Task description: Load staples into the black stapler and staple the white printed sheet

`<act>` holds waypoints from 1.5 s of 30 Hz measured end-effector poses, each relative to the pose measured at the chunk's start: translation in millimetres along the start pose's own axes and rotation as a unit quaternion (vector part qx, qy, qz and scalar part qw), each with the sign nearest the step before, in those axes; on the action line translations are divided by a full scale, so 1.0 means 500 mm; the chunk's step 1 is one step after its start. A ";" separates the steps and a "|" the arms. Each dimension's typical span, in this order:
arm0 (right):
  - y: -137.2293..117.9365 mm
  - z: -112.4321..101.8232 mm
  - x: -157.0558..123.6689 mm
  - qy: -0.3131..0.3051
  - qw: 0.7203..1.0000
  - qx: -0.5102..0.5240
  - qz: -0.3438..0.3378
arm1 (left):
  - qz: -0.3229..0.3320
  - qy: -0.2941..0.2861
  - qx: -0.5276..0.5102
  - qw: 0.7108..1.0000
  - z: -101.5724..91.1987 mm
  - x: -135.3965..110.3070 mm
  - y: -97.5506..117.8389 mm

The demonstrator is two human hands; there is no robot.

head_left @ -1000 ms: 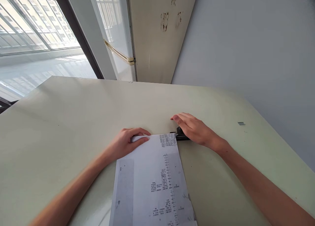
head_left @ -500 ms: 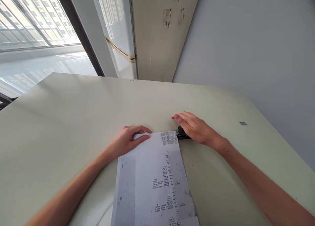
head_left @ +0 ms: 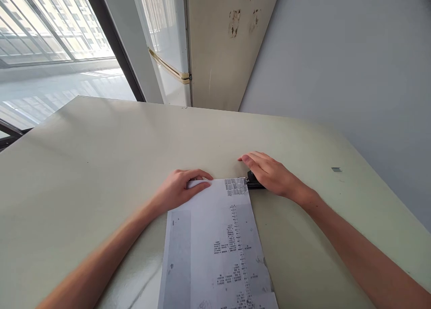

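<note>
A printed sheet of paper (head_left: pixel 205 228), perhaps several in a stack, lies on the table with dense text and a grey band along its left side. My left hand (head_left: pixel 183 190) grips its far left edge, thumb on top and fingers along the far edge. At the far right corner sits a black stapler (head_left: pixel 256 186), its front end against the paper. My right hand (head_left: pixel 269 172) rests over the stapler with the palm on it, fingers stretched out past it to the left. Much of the stapler is hidden beneath that hand.
The pale table (head_left: pixel 134 138) spreads around the paper. A small grey strip, perhaps staples (head_left: pixel 336 169), lies to the right. Beyond the far edge stand a refrigerator (head_left: pixel 218 66) and a window (head_left: pixel 50 39); a grey wall (head_left: pixel 336 53) borders the right.
The whole view has shifted slightly, so everything sits a little further right. Both hands, the paper and the stapler keep about the same places relative to one another.
</note>
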State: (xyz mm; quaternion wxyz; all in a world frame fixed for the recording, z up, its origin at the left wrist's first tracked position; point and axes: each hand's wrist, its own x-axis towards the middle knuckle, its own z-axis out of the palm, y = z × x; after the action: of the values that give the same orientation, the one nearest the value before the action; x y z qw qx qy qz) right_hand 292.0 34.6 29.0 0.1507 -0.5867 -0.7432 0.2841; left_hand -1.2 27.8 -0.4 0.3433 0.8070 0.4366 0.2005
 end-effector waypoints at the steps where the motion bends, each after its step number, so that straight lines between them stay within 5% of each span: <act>1: 0.000 0.000 0.000 -0.001 1.000 -0.001 0.004 | 0.000 0.000 0.001 1.000 0.000 0.000 0.000; 45: -0.066 0.022 -0.005 -0.042 0.999 -0.003 0.011 | 0.042 0.019 0.018 0.999 0.035 0.005 -0.001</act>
State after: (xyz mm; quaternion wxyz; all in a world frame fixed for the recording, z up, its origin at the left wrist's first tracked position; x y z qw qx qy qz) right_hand 260.5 24.6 40.3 0.1142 -0.5829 -0.7434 0.3075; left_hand 10.7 23.3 -12.5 0.3117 0.8266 0.4126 0.2220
